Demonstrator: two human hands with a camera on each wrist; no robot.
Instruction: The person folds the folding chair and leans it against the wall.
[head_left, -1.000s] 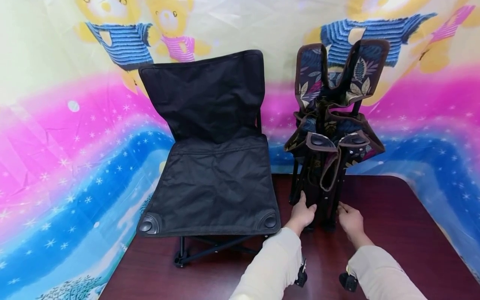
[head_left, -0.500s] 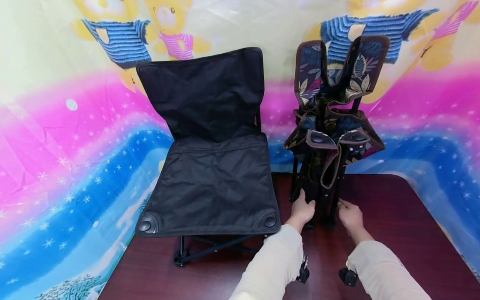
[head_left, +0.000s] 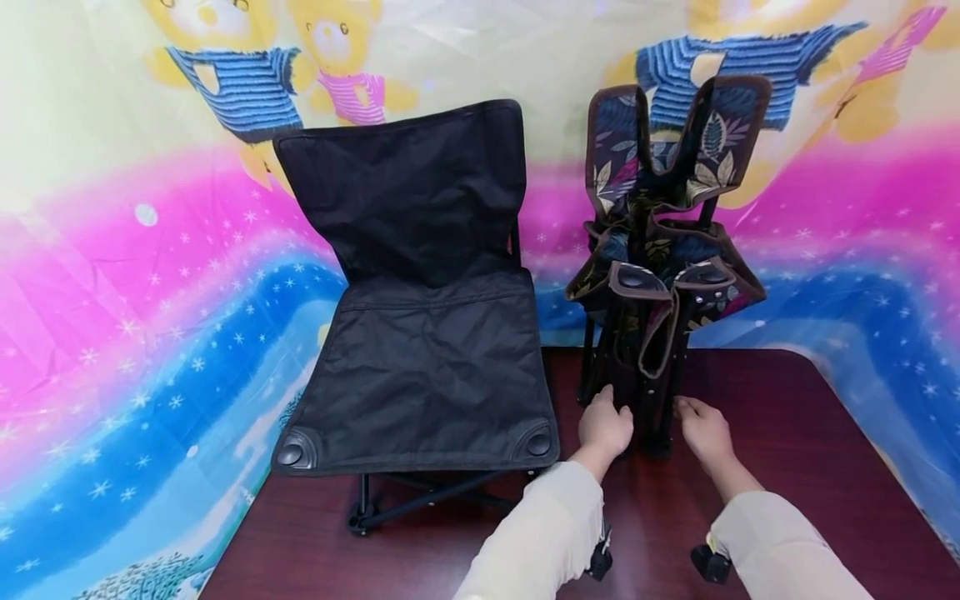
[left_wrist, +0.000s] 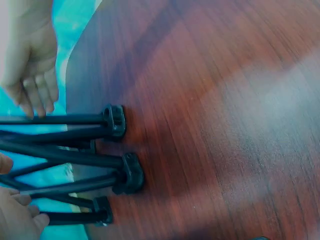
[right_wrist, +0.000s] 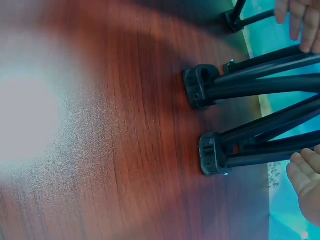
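Folded chair (head_left: 641,283): there it is, and we're finding it upright on the bench (head_left: 787,417), just right of the opened black chair (head_left: 420,367).
Legs (left_wrist: 65,154): we're seeing them bunching close together, their feet (right_wrist: 206,154) standing on the bench.
Step in hand: we're judging this as handling the legs from 2 sides; whether it's folding or unfolding, we're not able to tell.
Next move: we're reckoning it calls for even, low contact on each side, so that nothing is tipping.
Left hand (head_left: 606,423): we're spotting it low at the left side, fingers lying fairly straight, grip loosely spread against the legs.
Right hand (head_left: 707,432): we're watching it mirroring from the right, grip loose, fingertips apparently touching a leg.
Sleeves (head_left: 547,533): we're following 2 forearms converging from below.
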